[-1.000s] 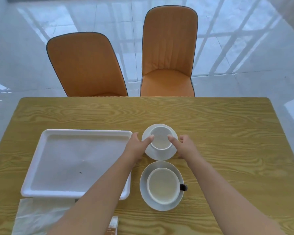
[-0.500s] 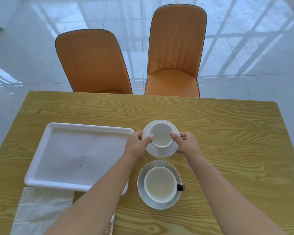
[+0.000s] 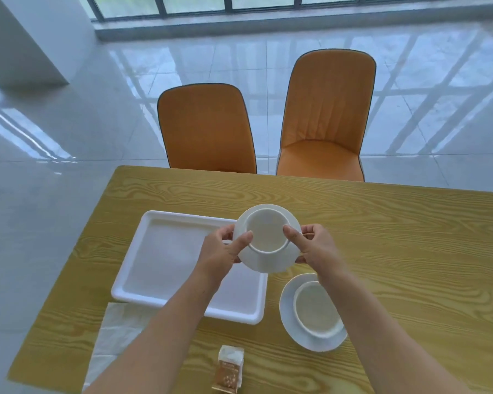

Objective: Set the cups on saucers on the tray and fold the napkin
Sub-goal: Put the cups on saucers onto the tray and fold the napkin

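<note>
Both hands held one cup [image 3: 268, 234] on its saucer [image 3: 264, 260] above the worktop [image 3: 396, 237], over the right end of the white tray [image 3: 131, 280]. The left hand [image 3: 221, 253] gripped the saucer's left edge, thumb against the cup; the right hand [image 3: 315, 247] gripped its right edge likewise. A second cup [image 3: 316, 312] sat on its saucer [image 3: 289, 319] just right of the tray. The napkin [image 3: 117, 331] lay flat at the near edge.

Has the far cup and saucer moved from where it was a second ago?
Yes. Both hands, left and right, have lifted the far cup and saucer leftward, over the tray's right edge; before, it sat right of the tray.
</note>
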### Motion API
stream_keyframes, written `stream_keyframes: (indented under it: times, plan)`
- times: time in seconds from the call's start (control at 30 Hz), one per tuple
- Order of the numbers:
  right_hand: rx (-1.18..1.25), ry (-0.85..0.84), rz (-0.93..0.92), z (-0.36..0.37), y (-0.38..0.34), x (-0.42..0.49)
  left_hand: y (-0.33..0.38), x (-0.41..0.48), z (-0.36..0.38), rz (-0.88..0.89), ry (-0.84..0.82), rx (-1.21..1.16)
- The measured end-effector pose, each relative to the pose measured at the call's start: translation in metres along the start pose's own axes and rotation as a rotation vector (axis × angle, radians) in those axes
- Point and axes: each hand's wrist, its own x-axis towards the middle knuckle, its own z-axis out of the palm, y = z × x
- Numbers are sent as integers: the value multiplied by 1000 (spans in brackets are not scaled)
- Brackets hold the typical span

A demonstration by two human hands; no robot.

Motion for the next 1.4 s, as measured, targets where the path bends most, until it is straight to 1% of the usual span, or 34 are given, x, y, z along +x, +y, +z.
stream_keyframes:
  times: [0.1, 0.4, 0.63, 0.77, 0.93, 1.07, 1.4]
  plan:
    - [12, 2, -14, 39, -2, -11, -4, -4, -40, 32, -12, 9]
    - [30, 54, 22, 166, 0, -37, -27, 4, -167, 51, -35, 19]
    - [21, 66, 96, 235, 7, -25, -48, 26, -228, 31, 16, 51]
    - [2, 63, 143, 261, 13, -6, -61, 41, -245, 1, 75, 59]
    - [-2, 71, 184, 278, 19, 17, -70, 61, -253, -24, 117, 149]
    - [-20, 89, 212, 283, 25, 26, -77, 73, -255, -21, 94, 181]
    - [-86, 100, 209, 293, 30, 45, -86, 87, -257, -18, 74, 293]
